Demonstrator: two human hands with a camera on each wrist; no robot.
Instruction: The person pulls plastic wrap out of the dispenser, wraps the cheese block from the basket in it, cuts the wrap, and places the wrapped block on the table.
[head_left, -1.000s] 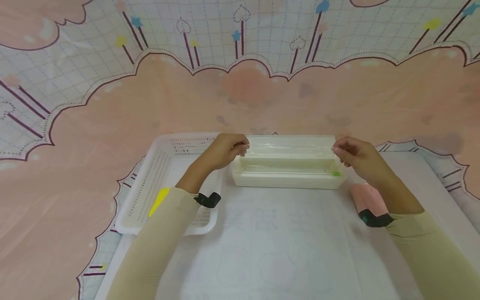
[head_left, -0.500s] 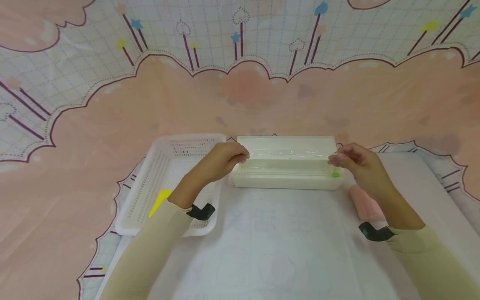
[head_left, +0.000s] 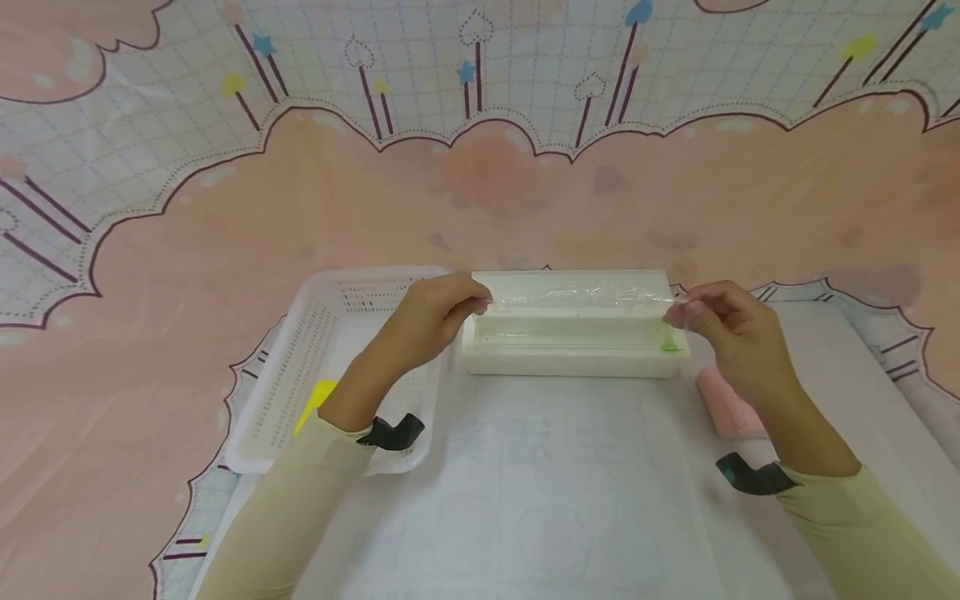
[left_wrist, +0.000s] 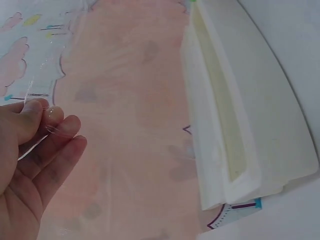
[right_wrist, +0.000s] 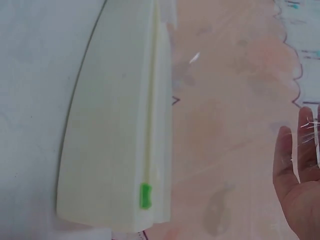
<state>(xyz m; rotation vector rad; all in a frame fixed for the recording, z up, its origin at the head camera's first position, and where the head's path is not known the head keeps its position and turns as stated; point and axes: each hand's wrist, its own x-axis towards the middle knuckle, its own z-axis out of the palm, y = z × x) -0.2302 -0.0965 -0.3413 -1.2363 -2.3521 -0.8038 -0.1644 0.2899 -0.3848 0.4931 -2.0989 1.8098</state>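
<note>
In the head view a clear sheet of plastic wrap [head_left: 581, 293] stretches between the two hands, over the back part of a long off-white wrap dispenser [head_left: 573, 363]. The left hand [head_left: 429, 323] pinches its left end between thumb and fingers; the left wrist view shows film across those fingertips [left_wrist: 53, 116]. At the other end, the right hand [head_left: 742, 342] pinches the film. Only part of the right hand [right_wrist: 304, 192] shows at the edge of its wrist view, film over the fingers. The dispenser's lid stands raised, and a green slide cutter [head_left: 670, 344] sits at its right end.
A white perforated basket [head_left: 251, 450] with a yellow item [head_left: 314, 402] in it stands left of the dispenser, partly behind the left arm. Near the right forearm lies a pink, rounded item [head_left: 726, 406]. A patterned cloth [head_left: 337, 200] hangs behind the white table [head_left: 570, 467].
Both hands dipped toward the dispenser half a second ago and have risen slightly since. They are now a little farther apart, with the wrap pulled straighter between them.
</note>
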